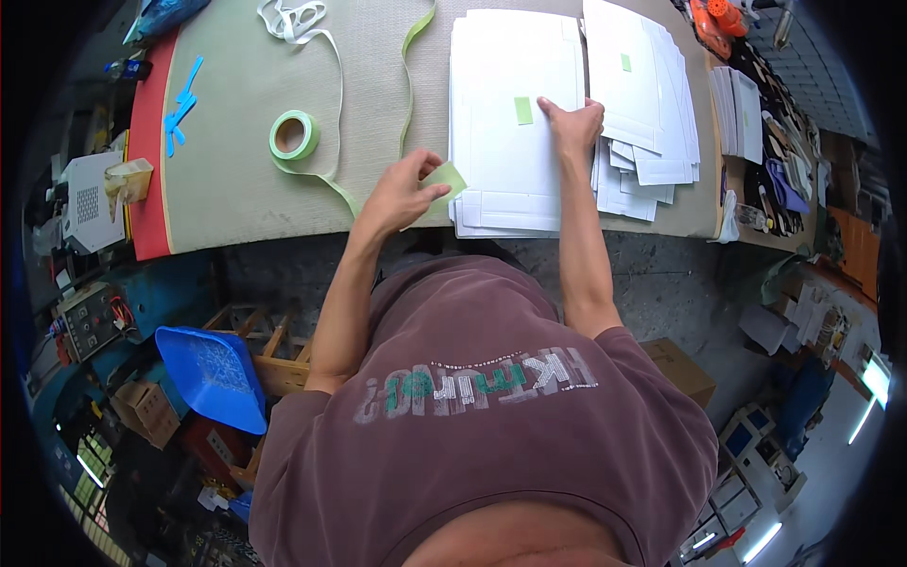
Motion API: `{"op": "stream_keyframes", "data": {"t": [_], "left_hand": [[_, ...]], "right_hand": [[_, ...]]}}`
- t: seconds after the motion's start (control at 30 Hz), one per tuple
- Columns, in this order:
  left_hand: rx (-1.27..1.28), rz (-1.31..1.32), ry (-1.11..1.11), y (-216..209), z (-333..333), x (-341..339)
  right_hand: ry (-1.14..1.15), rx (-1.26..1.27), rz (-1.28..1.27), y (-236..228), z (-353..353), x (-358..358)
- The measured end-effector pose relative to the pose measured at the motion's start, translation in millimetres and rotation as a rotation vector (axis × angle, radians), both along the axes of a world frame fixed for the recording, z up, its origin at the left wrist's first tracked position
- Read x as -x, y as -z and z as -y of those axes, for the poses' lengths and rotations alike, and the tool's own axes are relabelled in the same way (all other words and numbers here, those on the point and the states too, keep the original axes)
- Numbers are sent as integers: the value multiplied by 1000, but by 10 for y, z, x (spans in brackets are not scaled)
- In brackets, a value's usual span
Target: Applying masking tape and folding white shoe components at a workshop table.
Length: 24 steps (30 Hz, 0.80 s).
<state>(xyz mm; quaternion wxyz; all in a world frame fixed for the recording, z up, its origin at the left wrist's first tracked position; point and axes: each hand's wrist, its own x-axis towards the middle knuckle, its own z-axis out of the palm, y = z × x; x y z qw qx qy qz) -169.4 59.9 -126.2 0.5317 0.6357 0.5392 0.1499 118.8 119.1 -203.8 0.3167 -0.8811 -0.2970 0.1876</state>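
Note:
Between the thumb and fingers of my left hand (406, 196) is a short piece of green tape (446, 180), held near the lower left corner of a stack of flat white cardboard sheets (510, 57). My right hand (574, 125) is at that stack's right edge, closed on the top sheet. Its thumb lies on the white surface, its fingers curl at the edge and their tips are hidden. Beside the thumb, a small green tape patch (522, 111) sits on the top sheet. A second white stack (647, 90) to the right bears a similar patch.
A roll of green tape (307, 142) lies at the left on the table mat (236, 203), its loose strip trailing toward my left forearm. White ribbon (293, 21), a green strip (408, 76) and blue plastic pieces (178, 118) lie there too. A blue chair seat (213, 378) stands below left.

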Motion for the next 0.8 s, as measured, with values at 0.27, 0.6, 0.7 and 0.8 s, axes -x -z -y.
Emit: {"op": "stream_keyframes", "data": {"t": [0.27,0.6,0.7,0.8], "left_hand": [[-118,477,-208,-889,-119,102],[9,499,-631,-699,-194,-5],[-61,569,-575,-627,-213,93],[-132,637,-528,-533,-176,219]], "right_hand": [[-212,-98,413,-1282,-235,-1474],[-776,-1075,-150,-1817,732,880],[-579,-803,-258,-754,229,451],[-467,-249,108,316,-1,387]]}}
